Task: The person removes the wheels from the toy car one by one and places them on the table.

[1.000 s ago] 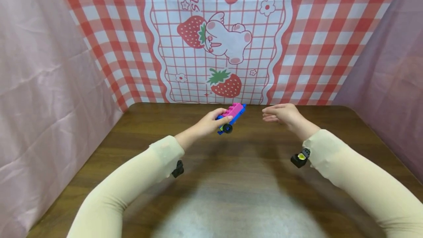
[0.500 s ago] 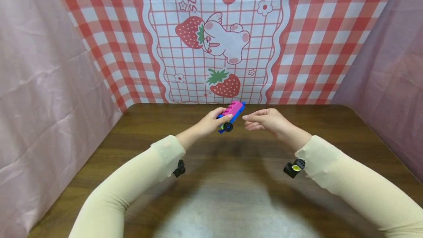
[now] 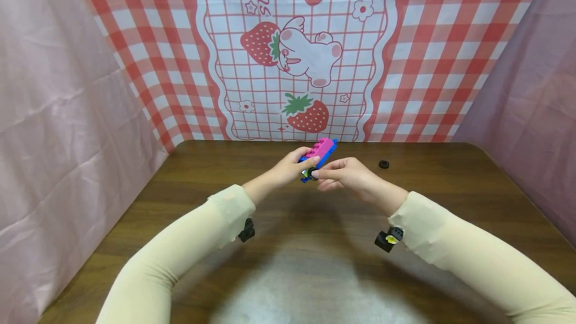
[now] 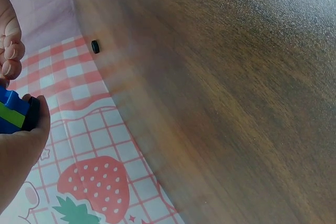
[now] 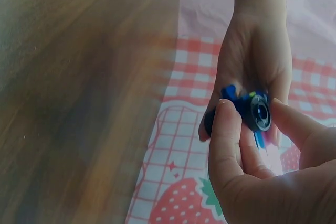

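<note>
My left hand (image 3: 287, 166) grips a toy brick car (image 3: 322, 149), pink with studs on top and blue below, tilted and raised over the table. My right hand (image 3: 353, 178) has come in from the right, thumb and fingers pinching a black wheel (image 5: 261, 112) with a grey hub at the car's near end. In the left wrist view, a lime-green strip crosses the blue body (image 4: 11, 113), and another dark wheel (image 4: 33, 113) shows by the left fingers. Part of the car is hidden behind both hands.
A loose black tyre (image 3: 384, 164) lies on the brown wooden table (image 3: 288, 274), toward the back right. A checked strawberry cloth (image 3: 310, 54) hangs behind the table, with pink curtains (image 3: 67, 114) at the sides.
My right hand has moved left and down to the car, its fingers closing on the wheel. The tyre it covered in the head view now shows. My left hand stays nearly still with the car.
</note>
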Tool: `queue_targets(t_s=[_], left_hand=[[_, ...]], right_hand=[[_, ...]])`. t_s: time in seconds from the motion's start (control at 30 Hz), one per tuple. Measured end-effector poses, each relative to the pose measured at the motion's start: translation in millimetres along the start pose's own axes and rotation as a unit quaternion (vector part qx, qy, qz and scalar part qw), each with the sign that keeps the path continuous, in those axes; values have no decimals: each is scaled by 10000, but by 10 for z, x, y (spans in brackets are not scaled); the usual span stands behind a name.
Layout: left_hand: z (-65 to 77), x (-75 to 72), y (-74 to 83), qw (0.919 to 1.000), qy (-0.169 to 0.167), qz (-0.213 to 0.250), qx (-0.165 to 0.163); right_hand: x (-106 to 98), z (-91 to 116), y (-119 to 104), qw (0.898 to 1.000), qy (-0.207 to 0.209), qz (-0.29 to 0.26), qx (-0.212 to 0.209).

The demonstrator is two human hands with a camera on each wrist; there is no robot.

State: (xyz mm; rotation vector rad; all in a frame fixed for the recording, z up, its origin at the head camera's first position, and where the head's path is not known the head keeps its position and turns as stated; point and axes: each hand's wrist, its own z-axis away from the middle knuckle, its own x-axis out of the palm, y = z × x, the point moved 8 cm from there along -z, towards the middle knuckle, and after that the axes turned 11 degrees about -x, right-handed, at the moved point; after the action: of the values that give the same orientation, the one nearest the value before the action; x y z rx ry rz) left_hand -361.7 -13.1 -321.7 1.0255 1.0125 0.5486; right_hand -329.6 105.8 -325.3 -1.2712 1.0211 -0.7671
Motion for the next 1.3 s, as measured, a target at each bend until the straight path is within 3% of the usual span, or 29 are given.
queue_targets(t_s=[0.23, 0.43, 0.73, 0.87, 1.0, 1.3], left_hand=[[-14, -15, -33, 9998, 69, 119, -118], [-2, -20, -60, 9995, 123, 241, -175], [10, 8, -63, 9984, -95, 508, -211], [-4, 2, -53, 9986, -62, 485, -187], [-13, -3, -44, 9989, 19, 411, -223], [10, -21, -17, 9993, 191, 40, -331]], right_hand=[[119, -31, 19, 9992, -281, -226, -159], [214, -34, 40, 9965, -747, -116, -355], [311, -16, 21, 9892, -1193, -274, -811], [301, -15, 14, 9902, -988, -226, -961], [250, -15, -6, 9907, -493, 292, -1232], [218, 28, -52, 9793, 240, 1114, -1672]])
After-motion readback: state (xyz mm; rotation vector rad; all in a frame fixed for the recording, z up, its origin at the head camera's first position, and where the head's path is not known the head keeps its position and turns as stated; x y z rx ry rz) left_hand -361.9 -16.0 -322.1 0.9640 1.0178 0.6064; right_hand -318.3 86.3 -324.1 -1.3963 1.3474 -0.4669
